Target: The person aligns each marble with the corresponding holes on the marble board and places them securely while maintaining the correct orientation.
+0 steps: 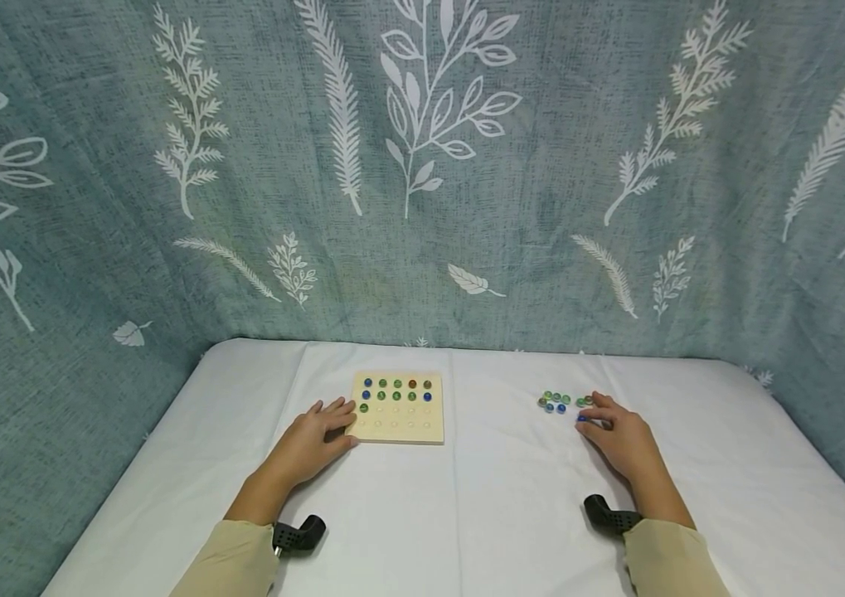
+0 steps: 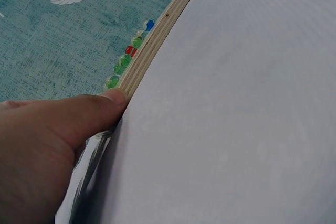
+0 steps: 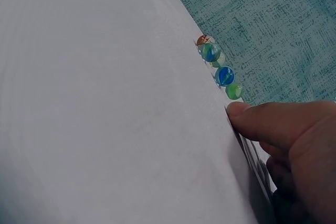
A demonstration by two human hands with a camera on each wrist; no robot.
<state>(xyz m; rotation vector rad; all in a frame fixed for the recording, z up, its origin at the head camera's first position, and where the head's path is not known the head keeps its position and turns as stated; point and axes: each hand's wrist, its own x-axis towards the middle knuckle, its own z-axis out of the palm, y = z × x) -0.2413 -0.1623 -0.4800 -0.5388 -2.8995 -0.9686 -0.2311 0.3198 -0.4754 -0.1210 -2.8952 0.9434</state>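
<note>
A pale wooden board with rows of shallow hollows lies left of centre, marbles filling its two far rows and the first hollow of the third. My left hand rests at its left side, fingers spread along that edge and thumb touching the near corner. In the left wrist view the thumb lies against the board's side. On the right, my right hand pinches a blue marble between thumb and fingertip, low over the cloth. Its other fingers reach beside a greenish marble. The right wrist view hides the pinched marble behind the thumb.
A loose cluster of green, blue and brownish marbles lies on the white cloth just left of the right hand. A leaf-patterned teal curtain stands behind the table and along both sides.
</note>
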